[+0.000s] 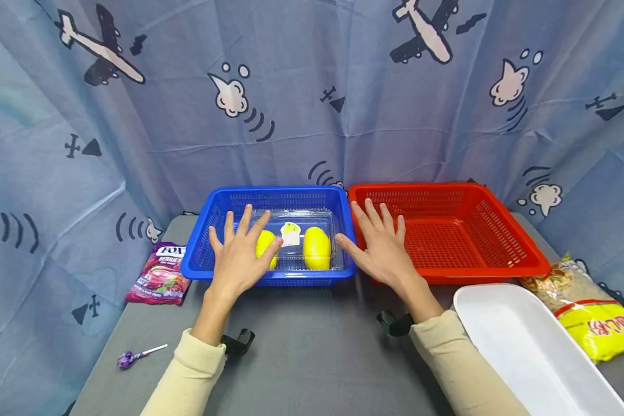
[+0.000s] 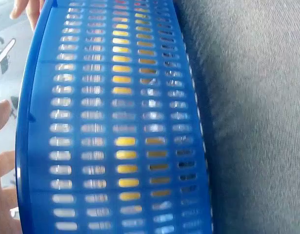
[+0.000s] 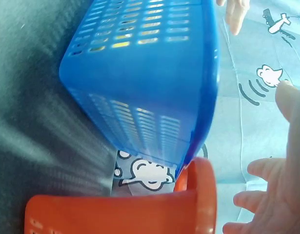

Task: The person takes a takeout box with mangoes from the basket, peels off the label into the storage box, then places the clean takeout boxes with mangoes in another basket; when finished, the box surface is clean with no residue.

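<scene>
At the near left of the gray tabletop [image 1: 312,370] lies a purple-wrapped lollipop [image 1: 126,360]; at the near right, a white tray [image 1: 525,352] lies beside a yellow-printed bag with Chinese lettering [image 1: 598,323]. Farther left, a Fox's Berries bag [image 1: 158,283] rests beside the blue basket [image 1: 312,278], probably set outside to keep the basket's interior accessible. The left hand [image 1: 241,254] hangs above the blue basket's left part, the right hand [image 1: 379,248] above the near corner where it meets the red basket [image 1: 468,272]; both have fingers spread, grasping nothing. The blue basket holds a transparent plastic box [image 1: 291,264] and two yellow fruits [image 1: 316,248], apparently boxed so that they stay together. A printed curtain [image 1: 301,115] closes the far side. The left wrist view adds yellow behind the basket's slots; the right wrist view shows the baskets' adjoining corners; only the head view shows the white label [image 1: 291,233].
</scene>
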Action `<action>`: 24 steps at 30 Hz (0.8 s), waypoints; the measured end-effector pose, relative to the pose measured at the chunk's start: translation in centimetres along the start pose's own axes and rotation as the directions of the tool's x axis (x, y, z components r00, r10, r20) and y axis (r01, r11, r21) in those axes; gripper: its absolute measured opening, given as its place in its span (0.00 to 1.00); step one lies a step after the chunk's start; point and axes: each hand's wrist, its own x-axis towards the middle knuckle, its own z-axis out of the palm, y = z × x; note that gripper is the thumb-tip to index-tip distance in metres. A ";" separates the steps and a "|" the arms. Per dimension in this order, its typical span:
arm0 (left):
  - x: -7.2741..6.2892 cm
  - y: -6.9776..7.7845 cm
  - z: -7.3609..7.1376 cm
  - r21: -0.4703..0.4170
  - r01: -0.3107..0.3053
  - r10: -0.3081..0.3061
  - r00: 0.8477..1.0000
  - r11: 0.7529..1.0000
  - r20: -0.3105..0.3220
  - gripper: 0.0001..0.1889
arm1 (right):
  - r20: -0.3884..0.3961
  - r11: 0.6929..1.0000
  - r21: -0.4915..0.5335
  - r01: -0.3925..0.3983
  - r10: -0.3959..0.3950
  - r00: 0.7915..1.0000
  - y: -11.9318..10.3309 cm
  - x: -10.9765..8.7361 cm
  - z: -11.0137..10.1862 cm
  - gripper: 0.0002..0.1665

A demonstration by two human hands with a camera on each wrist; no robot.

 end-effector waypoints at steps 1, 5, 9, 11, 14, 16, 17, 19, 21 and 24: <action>0.0 -0.2 -0.1 -0.007 0.000 0.000 1.000 1.000 -0.004 0.37 | 0.001 1.000 0.022 0.005 -0.005 1.000 -0.1 0.1 0.0 0.53; -0.1 -1.6 -0.7 -0.051 0.009 -0.010 1.000 0.999 -0.022 0.35 | -0.001 0.996 0.078 0.039 -0.039 0.999 -0.4 0.6 0.1 0.50; -0.2 -3.5 -1.3 -0.087 0.033 -0.034 0.999 0.996 -0.013 0.34 | 0.028 0.993 0.091 0.080 -0.083 0.996 -0.7 1.3 0.6 0.45; -0.3 -4.6 -1.5 -0.097 0.051 -0.052 0.999 0.994 -0.004 0.33 | 0.057 0.991 0.074 0.109 -0.114 0.992 -0.8 1.6 0.9 0.42; -0.3 -6.4 -2.0 -0.117 0.087 -0.086 0.996 0.989 0.012 0.32 | 0.098 0.987 0.023 0.159 -0.160 0.982 -1.0 2.0 1.5 0.39; -0.4 -7.5 -2.4 -0.139 0.109 -0.108 0.994 0.984 0.018 0.32 | 0.117 0.983 -0.023 0.182 -0.178 0.977 -1.1 2.2 1.8 0.38; -0.4 -8.1 -2.6 -0.150 0.115 -0.114 0.993 0.982 0.018 0.32 | 0.123 0.981 -0.046 0.190 -0.183 0.975 -1.1 2.3 1.9 0.38; -0.5 -9.2 -2.9 -0.172 0.122 -0.121 0.993 0.978 0.015 0.31 | 0.133 0.976 -0.095 0.197 -0.183 0.974 -1.2 2.5 2.0 0.37; -0.7 -10.2 -3.3 -0.188 0.118 -0.117 0.993 0.975 0.013 0.30 | 0.141 0.972 -0.132 0.197 -0.178 0.974 -1.4 2.6 2.1 0.37; -0.9 -11.6 -3.7 -0.235 0.105 -0.106 0.994 0.966 0.008 0.26 | 0.153 0.969 -0.152 0.194 -0.171 0.973 -1.6 2.8 2.1 0.37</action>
